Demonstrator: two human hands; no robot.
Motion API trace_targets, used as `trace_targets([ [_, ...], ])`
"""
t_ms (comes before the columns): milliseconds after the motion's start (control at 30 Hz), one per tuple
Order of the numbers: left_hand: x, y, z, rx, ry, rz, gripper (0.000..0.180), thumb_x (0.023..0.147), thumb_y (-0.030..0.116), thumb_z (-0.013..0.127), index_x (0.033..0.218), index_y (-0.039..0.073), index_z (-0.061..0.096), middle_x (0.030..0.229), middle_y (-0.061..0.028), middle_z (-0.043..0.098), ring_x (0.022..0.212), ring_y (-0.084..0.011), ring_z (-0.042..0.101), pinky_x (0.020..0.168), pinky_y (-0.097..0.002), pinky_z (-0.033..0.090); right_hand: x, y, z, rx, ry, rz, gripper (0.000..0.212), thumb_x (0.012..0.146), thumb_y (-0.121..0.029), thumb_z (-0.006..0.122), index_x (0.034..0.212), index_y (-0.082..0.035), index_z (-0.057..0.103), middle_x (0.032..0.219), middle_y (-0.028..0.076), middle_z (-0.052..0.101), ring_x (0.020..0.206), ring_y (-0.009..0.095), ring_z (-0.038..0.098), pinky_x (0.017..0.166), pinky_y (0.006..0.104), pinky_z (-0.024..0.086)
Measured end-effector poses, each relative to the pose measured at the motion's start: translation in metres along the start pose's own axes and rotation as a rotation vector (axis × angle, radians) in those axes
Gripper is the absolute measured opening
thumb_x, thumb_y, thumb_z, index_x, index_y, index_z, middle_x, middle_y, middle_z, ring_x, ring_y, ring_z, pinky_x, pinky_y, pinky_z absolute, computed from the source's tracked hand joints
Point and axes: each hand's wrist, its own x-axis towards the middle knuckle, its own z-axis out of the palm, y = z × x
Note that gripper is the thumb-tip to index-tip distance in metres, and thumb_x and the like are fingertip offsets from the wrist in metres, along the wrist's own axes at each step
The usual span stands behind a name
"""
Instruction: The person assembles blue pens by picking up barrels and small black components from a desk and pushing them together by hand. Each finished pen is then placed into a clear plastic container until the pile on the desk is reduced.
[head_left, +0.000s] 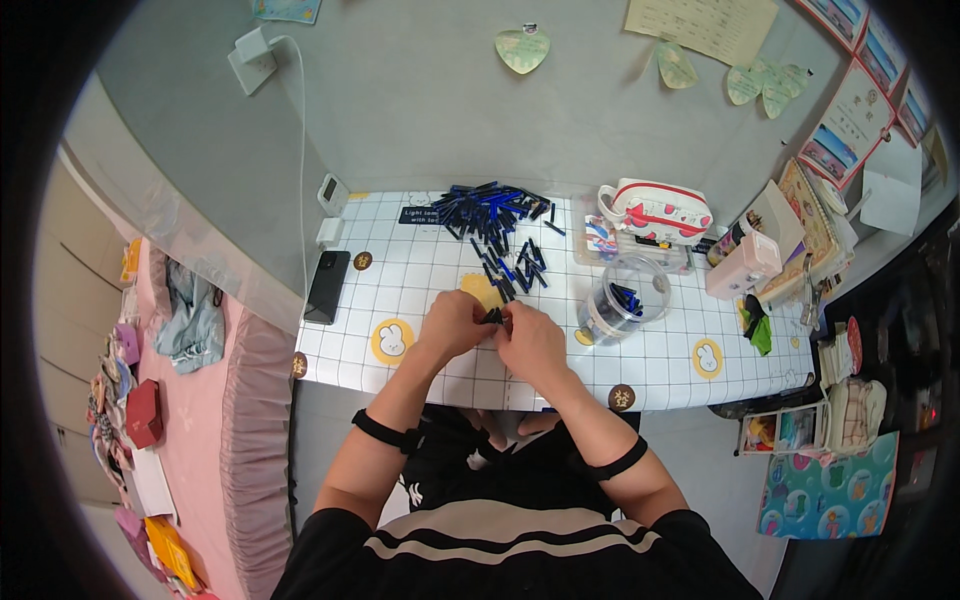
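My left hand [452, 322] and my right hand [532, 340] meet over the near middle of the table, fingertips pinched close together. Small dark tubes [492, 316], like ink cartridges, show at the left fingertips. What the right fingertips grip is hidden. Just beyond my hands, loose blue-black cartridges [515, 265] trail back to a large heap of cartridges [488, 208] near the wall. To the right of my hands stands a clear round plastic tub [600, 325] with several cartridges inside.
White grid-patterned cloth [450, 385] covers the table. A black phone [328, 287] lies at the left edge. Back right are a white-and-red pouch [660, 212] on a clear box, a pink holder [745, 265] and stacked books [800, 225]. A pink bed [190, 420] stands left.
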Motion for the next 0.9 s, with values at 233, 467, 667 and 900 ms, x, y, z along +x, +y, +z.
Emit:
trace_targets([
  [233, -0.009, 0.002, -0.002, -0.243, -0.081, -0.129, 0.017, 0.059, 0.015, 0.059, 0.061, -0.002, 0.055, 0.050, -0.0092, 0.052, 0.045, -0.0150, 0.050, 0.044, -0.0247, 0.039, 0.001, 0.003, -0.001, 0.195, -0.016, 0.077, 0.015, 0.062, -0.011, 0.050, 0.074, -0.003, 0.048, 0.064, 0.009, 0.053, 0.058, 0.025, 0.051, 0.051, 0.0332, 0.040],
  [467, -0.019, -0.002, 0.012, -0.518, 0.116, -0.119, 0.019, 0.066, 0.011, 0.058, 0.075, -0.004, 0.054, 0.060, -0.0073, 0.055, 0.054, -0.0071, 0.048, 0.049, -0.0186, 0.039, -0.003, 0.013, 0.004, 0.466, 0.102, -0.075, 0.014, 0.062, -0.006, 0.052, 0.073, -0.003, 0.045, 0.059, 0.007, 0.050, 0.050, 0.018, 0.047, 0.046, 0.0254, 0.037],
  [667, -0.017, -0.002, 0.023, -0.631, 0.222, -0.007, 0.019, 0.064, 0.011, 0.059, 0.076, -0.002, 0.055, 0.063, -0.0076, 0.056, 0.055, -0.0079, 0.050, 0.051, -0.0182, 0.039, -0.001, 0.023, 0.001, 0.565, 0.241, -0.232, 0.015, 0.062, 0.000, 0.052, 0.075, -0.001, 0.046, 0.059, 0.006, 0.048, 0.047, 0.014, 0.043, 0.044, 0.0213, 0.036],
  [900, -0.018, -0.007, 0.032, -0.410, 0.352, 0.309, 0.014, 0.060, 0.006, 0.060, 0.073, 0.002, 0.057, 0.068, -0.0063, 0.053, 0.055, -0.0144, 0.050, 0.049, -0.0205, 0.039, -0.008, 0.033, -0.001, 0.506, 0.243, -0.303, 0.012, 0.061, 0.000, 0.055, 0.072, -0.001, 0.051, 0.067, 0.008, 0.051, 0.052, 0.015, 0.049, 0.045, 0.0209, 0.037],
])
